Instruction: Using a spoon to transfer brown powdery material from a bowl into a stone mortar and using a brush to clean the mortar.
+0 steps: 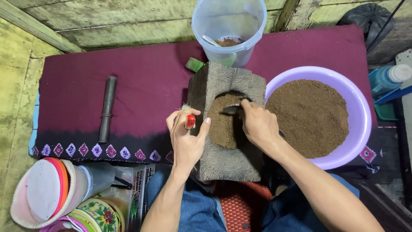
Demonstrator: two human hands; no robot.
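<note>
A rough wooden block (216, 163) with a hollow full of brown powder (222, 122) stands in front of me. My right hand (257, 124) grips a metal spoon (231, 110) whose bowl dips into the powder at the hollow's top. My left hand (186, 137) is at the block's left edge, pinching a small red object (190, 121) between thumb and fingers; what it is, I cannot tell.
A lilac basin (358, 107) of brown powder sits right of the block. A clear plastic tub (229, 25) with powder and a spoon stands behind it. A dark metal pestle (106, 109) lies left on the maroon cloth (141, 86). Stacked containers (64, 193) are at lower left.
</note>
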